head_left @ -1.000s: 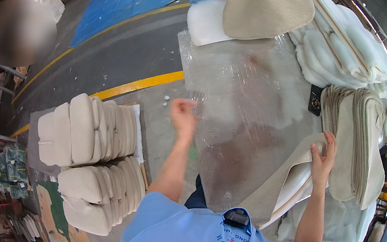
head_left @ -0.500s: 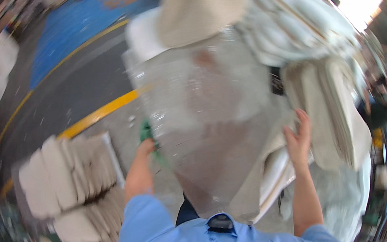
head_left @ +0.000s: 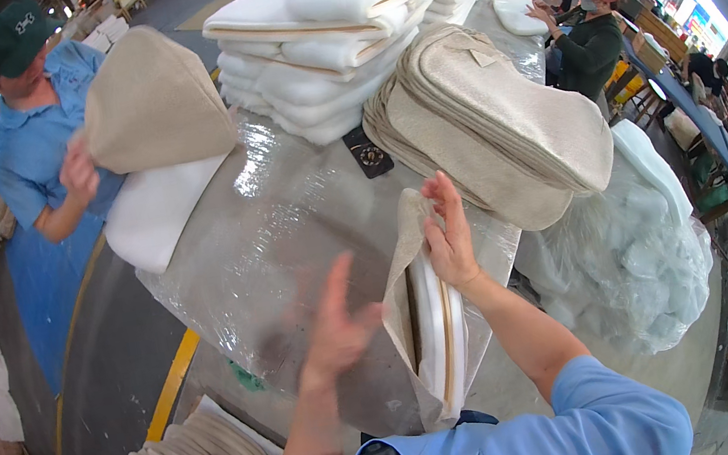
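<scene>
Resting at the worktop [head_left: 232, 289]'s near edge: one beige fabric cover [head_left: 406, 245] around white padding [head_left: 445, 333], presumably light, soft, best gripped along both sides; hands apart, right hand [head_left: 450, 238] straight-fingered against fabric, left hand [head_left: 338, 325] spread beside, contact unclear.

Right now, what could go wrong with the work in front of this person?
The white pad shows through the cover's open side, so it might slip out. The left hand is blurred and seems off the cover, so its support may be uneven. The beige stack seems to jut past the table edge; a bump could shift it.
</scene>
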`<state>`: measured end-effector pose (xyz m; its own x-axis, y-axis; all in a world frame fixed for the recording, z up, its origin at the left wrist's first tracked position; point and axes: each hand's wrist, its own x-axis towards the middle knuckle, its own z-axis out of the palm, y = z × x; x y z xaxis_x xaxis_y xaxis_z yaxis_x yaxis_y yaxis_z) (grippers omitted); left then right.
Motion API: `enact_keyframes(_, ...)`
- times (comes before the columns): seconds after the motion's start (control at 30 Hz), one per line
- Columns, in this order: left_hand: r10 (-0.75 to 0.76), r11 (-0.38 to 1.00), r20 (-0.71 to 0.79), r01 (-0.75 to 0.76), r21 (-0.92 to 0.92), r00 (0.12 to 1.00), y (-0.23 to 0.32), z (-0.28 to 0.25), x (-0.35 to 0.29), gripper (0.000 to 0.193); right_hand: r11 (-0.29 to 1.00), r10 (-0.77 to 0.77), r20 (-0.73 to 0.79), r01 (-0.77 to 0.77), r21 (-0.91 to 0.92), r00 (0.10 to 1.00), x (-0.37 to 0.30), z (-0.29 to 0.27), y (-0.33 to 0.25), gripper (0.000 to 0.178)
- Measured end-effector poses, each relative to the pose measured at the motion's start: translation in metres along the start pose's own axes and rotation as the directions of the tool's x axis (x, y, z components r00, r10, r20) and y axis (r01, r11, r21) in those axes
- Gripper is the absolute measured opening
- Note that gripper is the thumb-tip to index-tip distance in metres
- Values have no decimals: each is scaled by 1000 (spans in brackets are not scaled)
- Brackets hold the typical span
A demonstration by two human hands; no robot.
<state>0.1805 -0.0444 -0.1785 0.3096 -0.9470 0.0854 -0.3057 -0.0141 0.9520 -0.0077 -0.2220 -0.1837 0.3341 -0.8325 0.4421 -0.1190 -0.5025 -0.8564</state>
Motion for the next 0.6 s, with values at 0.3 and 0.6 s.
enact_keyframes(0.3,-15,973,31,7,232,999,17,83,109,65,939,189,283,-258,229,940,34,-24,19,82)
enact_keyframes(0.6,163,957,-85,-136,255,983,27,96,90,37,907,192,417,-322,270,889,50,-43,31,65)
